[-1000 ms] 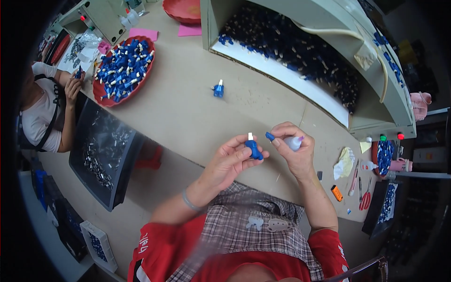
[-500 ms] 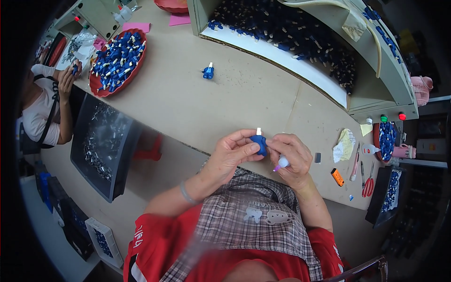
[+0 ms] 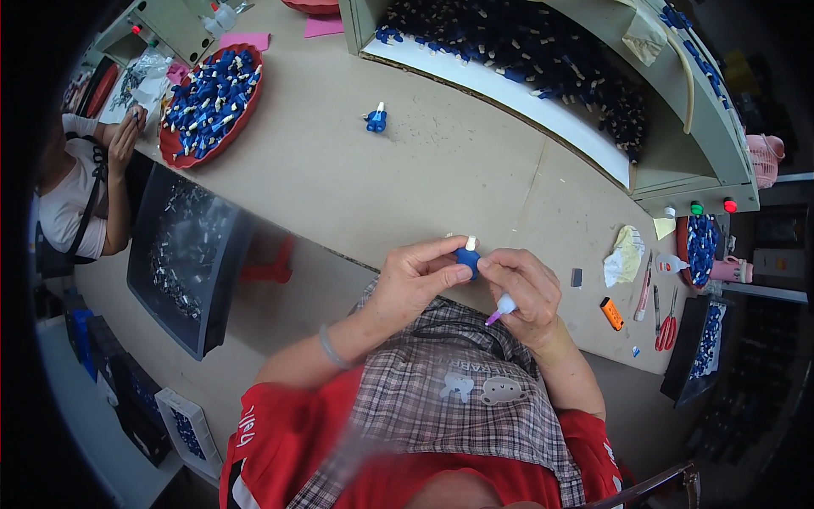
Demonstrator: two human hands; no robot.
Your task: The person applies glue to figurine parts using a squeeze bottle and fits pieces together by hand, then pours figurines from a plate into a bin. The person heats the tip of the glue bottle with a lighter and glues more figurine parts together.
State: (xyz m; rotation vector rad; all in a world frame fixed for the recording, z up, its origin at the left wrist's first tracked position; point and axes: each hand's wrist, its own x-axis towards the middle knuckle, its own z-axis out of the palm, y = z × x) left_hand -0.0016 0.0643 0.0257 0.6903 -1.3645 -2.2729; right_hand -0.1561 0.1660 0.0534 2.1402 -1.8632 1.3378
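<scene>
Between the thumb and fingers of my left hand (image 3: 415, 276) is a small blue plastic figure piece (image 3: 467, 260) with a white peg on top, held upright near the table's front edge. The thumb and forefinger of my right hand (image 3: 527, 293) touch the right side of that piece. Tucked in the same right hand is a small white glue bottle (image 3: 506, 304), its thin purple nozzle pointing down and to the left. Farther off on the table stands another blue figure piece (image 3: 376, 120) with a white peg, apart from both hands.
A red dish (image 3: 252, 109) heaped with blue pieces stands far left, near a co-worker's hands (image 3: 127, 131). Many more pieces fill the shelf (image 3: 500, 95) at the back. Red-handled pliers (image 3: 666, 332), an orange cutter (image 3: 610, 314) and a cloth (image 3: 625, 254) lie right. A dark bin (image 3: 216, 280) stands left.
The blue piece has turned slightly in my fingers. My right hand has tilted, so the bottle's purple nozzle sticks out farther to the lower left. Both hands stay in nearly the same place.
</scene>
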